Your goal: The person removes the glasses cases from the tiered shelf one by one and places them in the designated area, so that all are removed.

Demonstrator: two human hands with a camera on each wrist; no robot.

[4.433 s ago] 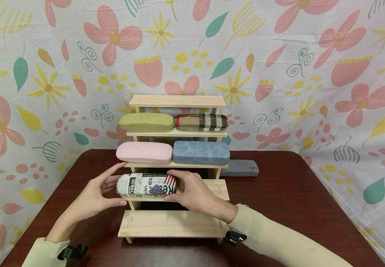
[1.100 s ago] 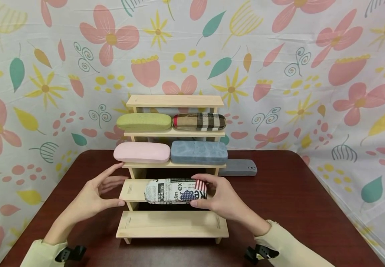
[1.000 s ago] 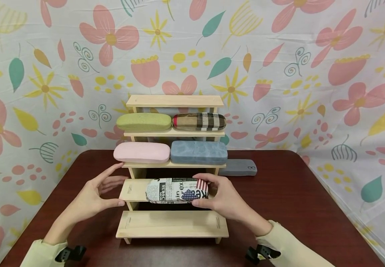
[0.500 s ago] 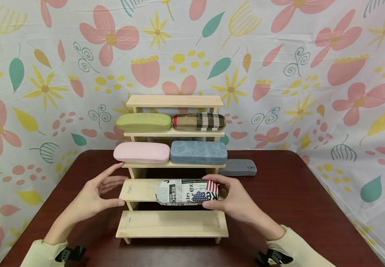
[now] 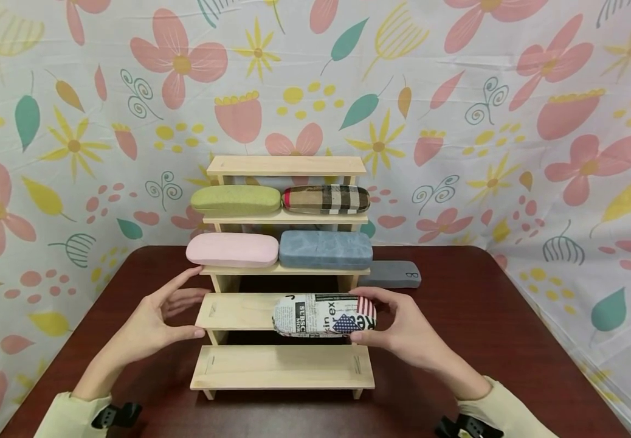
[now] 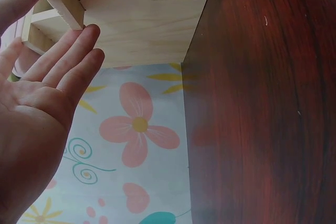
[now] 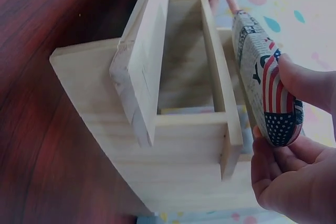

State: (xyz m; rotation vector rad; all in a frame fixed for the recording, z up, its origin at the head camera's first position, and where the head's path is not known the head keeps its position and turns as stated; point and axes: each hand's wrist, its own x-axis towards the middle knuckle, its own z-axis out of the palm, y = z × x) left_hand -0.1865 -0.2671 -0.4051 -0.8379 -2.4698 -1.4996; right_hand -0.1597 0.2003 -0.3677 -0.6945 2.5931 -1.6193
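A glasses case with newspaper print and a flag pattern lies lengthwise along the second step from the bottom of a wooden stepped rack, overlapping its front edge. My right hand pinches the case's right end, thumb at the front and fingers behind; the right wrist view shows this flag-striped end between thumb and fingers. My left hand is at the left end of that same step, thumb and fingers spread. In the left wrist view its fairly straight fingers reach the rack's wooden edge, holding nothing.
Higher steps hold a pink case, a blue case, a green case and a plaid case. A grey case lies on the dark red table behind the rack's right side. Floral cloth hangs behind.
My right hand has slid the newspaper-print case rightward along the step, from its left end to its right end. The left hand has stayed by the rack's left side.
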